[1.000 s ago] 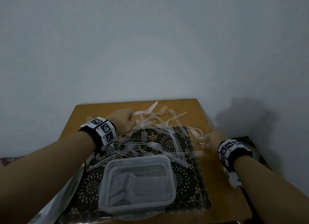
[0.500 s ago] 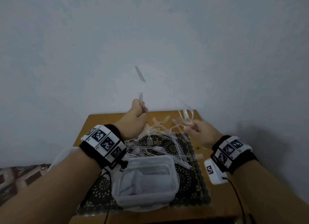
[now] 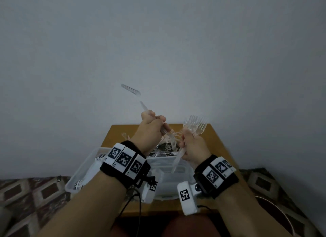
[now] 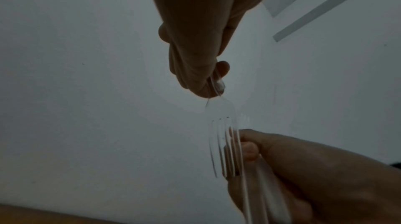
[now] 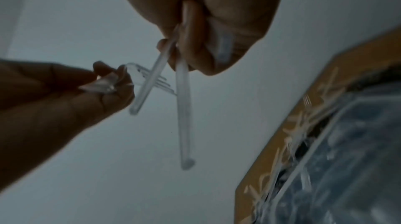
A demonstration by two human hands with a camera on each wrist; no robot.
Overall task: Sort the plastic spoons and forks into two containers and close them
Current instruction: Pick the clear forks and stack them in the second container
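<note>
A: Both hands are busy. Our left hand [image 3: 152,129] grips one clear fork [image 3: 136,97] by the handle, tines up toward 11 o'clock. Our right hand [image 3: 191,147] clutches a small bunch of forks [image 3: 195,126], tines fanned at 12, handles sticking down toward 7.

B: Count in the right bunch?

A: Can't tell. The right wrist view shows at least two handles [image 5: 183,112], crossed rather than aligned.

B: Then we fix that first. We judge the step as stacking the left fork onto the right bunch, so we'd line the tines up and nest the heads, then loosen the right thumb only enough to slip the handle in.

A: Agreed. Clear plastic is slick; a loose grip probably drops the lot.

B: Where does it go?

A: Open plastic container [image 3: 169,180] sits at 6 on the wooden table [image 3: 213,139], right under our wrists. Loose forks [image 3: 169,143] are still piled on the dark lace mat [image 3: 163,146] beyond it at 12. Second tub [image 3: 82,176] at 8, with white stacked cutlery inside, likely spoons.

B: We'd lay the bunch in flat, handles one way, so the lid closes later.

A: Writing?

B: No brand or readable text. Only black-and-white square marker tags on the wristbands [image 3: 123,159] and camera pods [image 3: 185,195].
</note>
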